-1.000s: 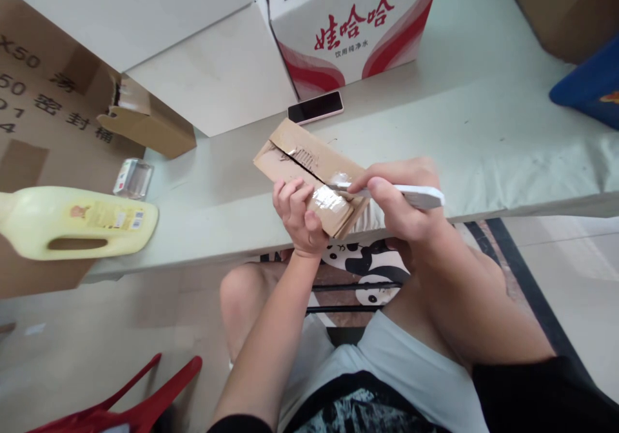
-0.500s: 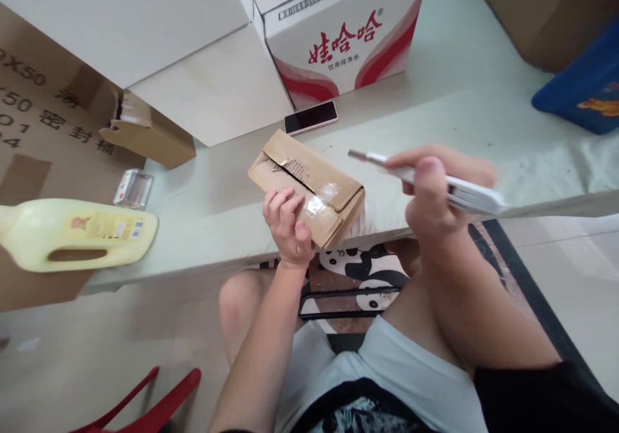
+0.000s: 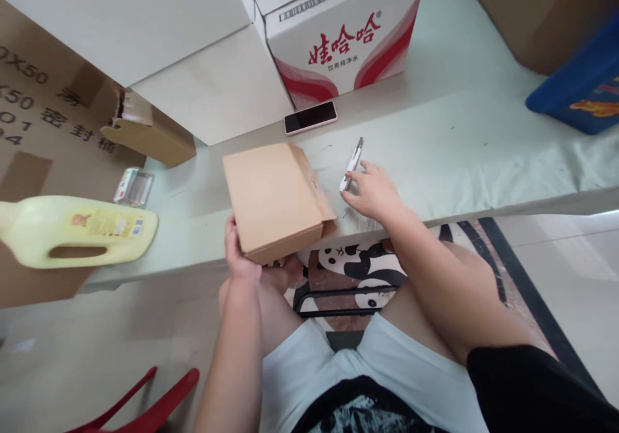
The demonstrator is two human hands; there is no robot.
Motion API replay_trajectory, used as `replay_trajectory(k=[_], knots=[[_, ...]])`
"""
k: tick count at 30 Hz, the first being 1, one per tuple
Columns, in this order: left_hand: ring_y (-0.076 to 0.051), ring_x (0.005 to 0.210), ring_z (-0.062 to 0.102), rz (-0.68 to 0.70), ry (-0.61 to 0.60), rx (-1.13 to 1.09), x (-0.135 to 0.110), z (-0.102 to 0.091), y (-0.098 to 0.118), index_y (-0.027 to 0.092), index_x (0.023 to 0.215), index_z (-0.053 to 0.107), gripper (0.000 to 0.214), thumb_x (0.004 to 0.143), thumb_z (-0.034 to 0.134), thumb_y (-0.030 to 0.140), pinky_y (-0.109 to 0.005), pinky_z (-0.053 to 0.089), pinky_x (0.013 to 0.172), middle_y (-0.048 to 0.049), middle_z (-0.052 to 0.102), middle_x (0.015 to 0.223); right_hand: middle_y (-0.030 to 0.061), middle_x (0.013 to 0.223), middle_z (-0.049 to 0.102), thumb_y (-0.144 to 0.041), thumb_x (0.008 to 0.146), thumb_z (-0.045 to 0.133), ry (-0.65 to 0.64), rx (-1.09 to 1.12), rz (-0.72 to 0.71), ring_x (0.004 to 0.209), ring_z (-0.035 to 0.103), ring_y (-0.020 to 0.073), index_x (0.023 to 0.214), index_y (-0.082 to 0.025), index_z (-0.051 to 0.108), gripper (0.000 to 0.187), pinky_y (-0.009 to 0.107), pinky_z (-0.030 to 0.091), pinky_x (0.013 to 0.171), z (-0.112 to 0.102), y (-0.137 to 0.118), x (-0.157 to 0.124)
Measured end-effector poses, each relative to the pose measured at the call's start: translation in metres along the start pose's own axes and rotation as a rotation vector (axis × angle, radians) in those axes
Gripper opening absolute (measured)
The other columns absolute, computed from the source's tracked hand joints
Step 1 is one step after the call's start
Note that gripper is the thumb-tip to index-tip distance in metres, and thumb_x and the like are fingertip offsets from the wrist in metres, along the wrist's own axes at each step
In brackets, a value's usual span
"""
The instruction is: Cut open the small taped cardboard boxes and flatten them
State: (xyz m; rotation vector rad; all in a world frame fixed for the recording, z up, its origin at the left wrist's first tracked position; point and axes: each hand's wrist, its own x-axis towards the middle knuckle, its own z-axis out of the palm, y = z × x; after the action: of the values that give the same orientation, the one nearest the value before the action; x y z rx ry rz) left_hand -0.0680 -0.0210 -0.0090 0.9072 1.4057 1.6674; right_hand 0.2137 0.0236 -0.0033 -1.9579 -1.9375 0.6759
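A small brown cardboard box [image 3: 273,197] is tipped up at the table's near edge, a plain side facing me. My left hand [image 3: 239,255] grips its lower left corner from underneath. A white utility knife [image 3: 351,163] lies on the pale green table [image 3: 459,142] just right of the box. My right hand [image 3: 372,191] rests on the table with its fingers spread, fingertips touching the knife's handle end.
A phone [image 3: 310,117] lies behind the box, in front of a white and red carton [image 3: 338,33]. A yellow jug [image 3: 77,230] and a clear small case [image 3: 133,188] lie at the left. A blue item [image 3: 580,91] sits at the right. A red chair [image 3: 140,401] stands below.
My right hand has laid the knife down on the table and opened. My left hand has turned the box over so its taped seam no longer faces me.
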Motion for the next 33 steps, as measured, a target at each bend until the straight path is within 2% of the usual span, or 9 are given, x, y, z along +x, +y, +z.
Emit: replay_trajectory(k=[3,6,11,16,20,24,28,31,33], knots=[[-0.020,0.088,0.070,-0.259,0.097,-0.069,0.003,-0.006,0.006,0.019,0.087,0.072,0.040,0.073,0.067,0.056,-0.030,0.055,0.080,-0.0022,0.075,0.088,0.0162,0.157,0.048,-0.031,0.090,0.056,-0.101,0.008,-0.103,0.150,0.035,0.0441,0.120,-0.019,0.077,0.039,0.063,0.033,0.119,0.000,-0.006,-0.002],[-0.020,0.079,0.070,-0.431,0.069,-0.091,0.007,-0.011,0.014,0.017,0.090,0.073,0.044,0.070,0.068,0.056,-0.031,0.055,0.073,-0.0039,0.075,0.084,0.0129,0.160,0.045,-0.029,0.086,0.059,-0.212,0.054,-0.244,0.155,0.027,0.0424,0.126,-0.024,0.074,0.043,0.065,0.028,0.122,0.001,-0.010,-0.006],[-0.021,0.081,0.070,-0.341,0.052,-0.040,0.014,-0.012,0.024,0.019,0.087,0.072,0.041,0.066,0.073,0.054,-0.032,0.056,0.075,-0.0046,0.075,0.087,0.0139,0.158,0.046,-0.029,0.084,0.059,-0.270,0.228,-0.501,0.154,0.029,0.0371,0.142,-0.022,0.060,0.058,0.064,0.022,0.125,0.000,-0.014,-0.009],[-0.019,0.080,0.068,-0.309,0.022,-0.020,0.026,-0.014,0.029,0.021,0.085,0.069,0.042,0.053,0.083,0.044,-0.031,0.055,0.074,-0.0005,0.073,0.082,0.0147,0.140,0.062,-0.028,0.081,0.059,-0.147,0.461,-0.598,0.130,0.054,0.0353,0.139,-0.018,0.057,0.059,0.061,0.039,0.115,-0.010,-0.015,-0.009],[-0.016,0.074,0.067,-0.303,0.071,0.004,0.034,-0.013,0.037,0.021,0.087,0.067,0.040,0.051,0.082,0.029,-0.029,0.056,0.073,0.0017,0.073,0.082,0.0144,0.144,0.059,-0.031,0.079,0.063,-0.137,0.625,-0.666,0.133,0.053,0.0352,0.145,-0.018,0.048,0.069,0.057,0.041,0.115,-0.014,-0.015,-0.011],[-0.020,0.085,0.070,-0.305,-0.044,-0.071,0.027,-0.011,0.051,0.022,0.090,0.069,0.033,0.064,0.073,0.042,-0.032,0.059,0.078,-0.0031,0.074,0.093,0.0132,0.161,0.042,-0.039,0.080,0.068,-0.212,0.739,-0.635,0.145,0.045,0.0334,0.161,-0.022,0.022,0.095,0.053,0.039,0.119,-0.010,-0.013,-0.012],[-0.029,0.102,0.069,-0.331,-0.200,-0.039,0.011,-0.008,0.054,0.022,0.101,0.072,0.051,0.065,0.072,0.058,-0.036,0.060,0.074,-0.0092,0.074,0.111,0.0150,0.147,0.057,-0.047,0.080,0.071,-0.288,0.707,-0.548,0.127,0.059,0.0330,0.164,-0.021,0.007,0.109,0.052,0.049,0.107,-0.005,-0.013,-0.012],[-0.030,0.106,0.068,-0.293,-0.178,-0.006,0.005,-0.004,0.044,0.022,0.108,0.071,0.057,0.067,0.069,0.063,-0.032,0.058,0.067,-0.0099,0.074,0.114,0.0143,0.130,0.066,-0.048,0.078,0.071,-0.271,0.661,-0.461,0.101,0.066,0.0290,0.164,-0.020,0.012,0.108,0.047,0.055,0.089,-0.007,-0.018,-0.014],[-0.025,0.099,0.069,-0.255,-0.129,0.013,0.005,-0.003,0.038,0.022,0.106,0.071,0.054,0.070,0.068,0.062,-0.027,0.055,0.061,-0.0088,0.074,0.110,0.0125,0.118,0.069,-0.044,0.078,0.071,-0.186,0.623,-0.354,0.091,0.065,0.0263,0.159,-0.020,0.029,0.094,0.042,0.054,0.080,-0.010,-0.021,-0.015]])
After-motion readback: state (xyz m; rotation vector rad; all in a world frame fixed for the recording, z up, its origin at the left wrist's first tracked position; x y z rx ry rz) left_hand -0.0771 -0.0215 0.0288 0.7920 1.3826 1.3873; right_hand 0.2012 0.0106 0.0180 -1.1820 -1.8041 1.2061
